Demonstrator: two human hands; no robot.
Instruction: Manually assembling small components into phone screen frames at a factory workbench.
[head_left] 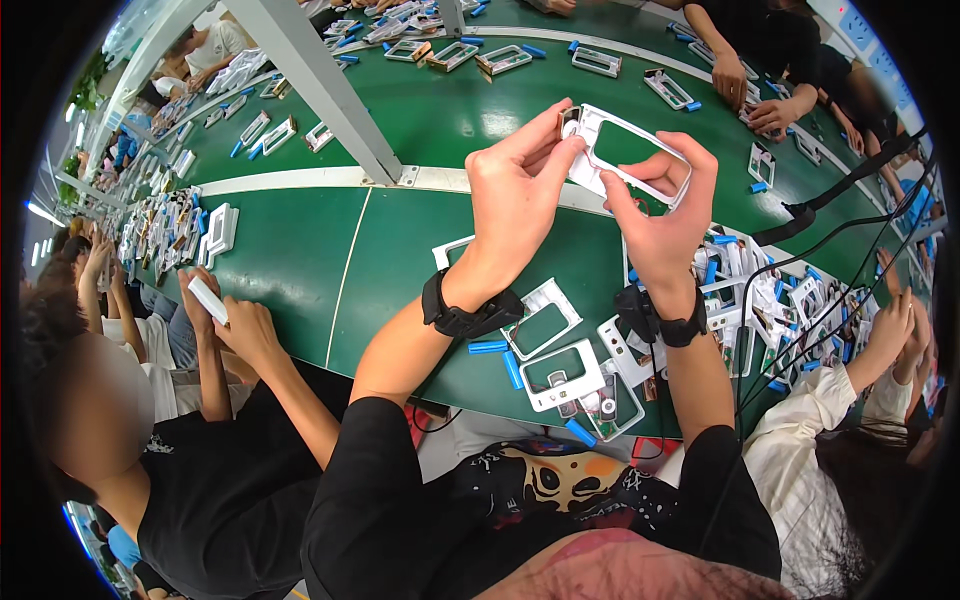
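Black short-sleeved T-shirt with printed graphic (430,525) nearest; left hand (515,190) and right hand (665,210) both on one white rectangular plastic frame (590,128)

Shirt sits below the hands. Hands raised over flat green counter (290,265), near each other, both clamped on the same frame. Left: thumb and fingers pinch its left end; small part at those fingertips, kind unclear. Right: thumb at lower edge, fingers bent round right end, partly seen through the opening. Frame tilted, off the counter.

Black wrist strap with module (470,308) on left wrist, similar black strap (685,325) on right.

Below hands, between forearms: loose white plastic frames (592,368), some overlapping, plus short blue cylinders (489,347). Right of right hand: dense pile of white housings and blue cylinders (780,310), thin black cables (850,235) crossing in front.

Beyond hands: pale strip (440,178) across counter; light grey metal post (320,90) on it, left of left hand. Farther off, more white frames (597,62).

Well left of left hand: co-worker's hands (255,330) on slim white piece (208,298); stacked white frames (230,240) past them. Far right: co-worker's cream sleeve (820,400).
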